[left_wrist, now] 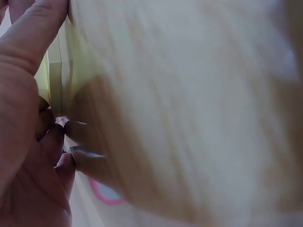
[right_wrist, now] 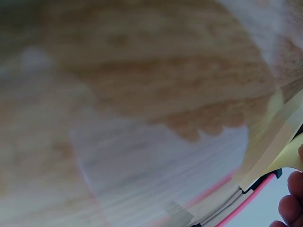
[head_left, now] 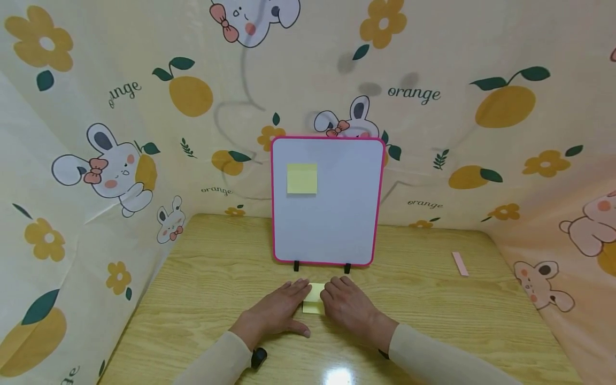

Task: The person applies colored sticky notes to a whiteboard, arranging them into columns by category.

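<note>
A pad of pale yellow sticky notes (head_left: 314,307) lies on the table in front of the whiteboard, between my hands. My left hand (head_left: 276,309) rests flat at its left side, fingers straight and thumb spread towards me. In the left wrist view the edge of the pad (left_wrist: 55,80) shows beside the fingers. My right hand (head_left: 352,311) has its fingers curled at the right side and pinches the top sticky note (head_left: 315,292). In the right wrist view that sticky note (right_wrist: 289,155) curls up from the pad (right_wrist: 270,144) by the fingertips. The right thumb is hidden.
A whiteboard (head_left: 332,224) with a pink frame stands upright on black feet (head_left: 347,268) behind the hands. One yellow sticky note (head_left: 302,179) is stuck on its upper left. A pink strip (head_left: 460,264) lies on the wooden table (head_left: 414,283) at the right. Patterned cloth surrounds the table.
</note>
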A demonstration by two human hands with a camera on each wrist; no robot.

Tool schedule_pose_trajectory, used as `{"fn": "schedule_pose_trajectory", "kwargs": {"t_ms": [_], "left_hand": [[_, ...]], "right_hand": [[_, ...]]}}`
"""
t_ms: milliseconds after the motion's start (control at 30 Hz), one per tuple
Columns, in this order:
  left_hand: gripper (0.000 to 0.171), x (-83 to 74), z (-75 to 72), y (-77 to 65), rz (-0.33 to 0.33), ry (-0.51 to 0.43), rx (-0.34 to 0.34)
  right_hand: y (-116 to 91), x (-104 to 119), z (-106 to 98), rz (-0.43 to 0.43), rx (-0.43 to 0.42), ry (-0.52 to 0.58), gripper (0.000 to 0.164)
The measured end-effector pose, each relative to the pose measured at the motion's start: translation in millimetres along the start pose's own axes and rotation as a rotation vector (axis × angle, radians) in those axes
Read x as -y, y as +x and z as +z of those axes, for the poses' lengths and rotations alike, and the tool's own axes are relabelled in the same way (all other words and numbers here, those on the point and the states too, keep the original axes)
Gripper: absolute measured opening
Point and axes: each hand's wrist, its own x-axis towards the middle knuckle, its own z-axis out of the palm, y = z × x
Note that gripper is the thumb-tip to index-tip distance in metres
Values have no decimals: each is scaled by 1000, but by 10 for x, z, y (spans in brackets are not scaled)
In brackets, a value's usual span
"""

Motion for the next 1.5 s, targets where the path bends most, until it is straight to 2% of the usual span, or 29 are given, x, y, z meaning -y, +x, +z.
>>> {"fn": "schedule_pose_trajectory", "kwargs": {"t_ms": [300,733,967,1133,1300,1500], "left_hand": [[112,-5,-7,-9,0,-21,1],[115,1,-3,-39,20,-31,-19],[108,46,-56,-198,9,-47,-56],[94,56,-69,-334,-7,-16,-71],[80,-32,-79,-401,47,44,-50],[71,-163,-81,-419,119,98,-21]], "right_hand": [[5,-15,6,4,-1,-9,20],[2,-43,25,34,-91,44,18],[46,-93,37,90,-140,125,12],[85,-139,25,128,-154,160,16],[117,-172,26,148,-159,146,20],[148,-200,41,172,-136,137,21]]}}
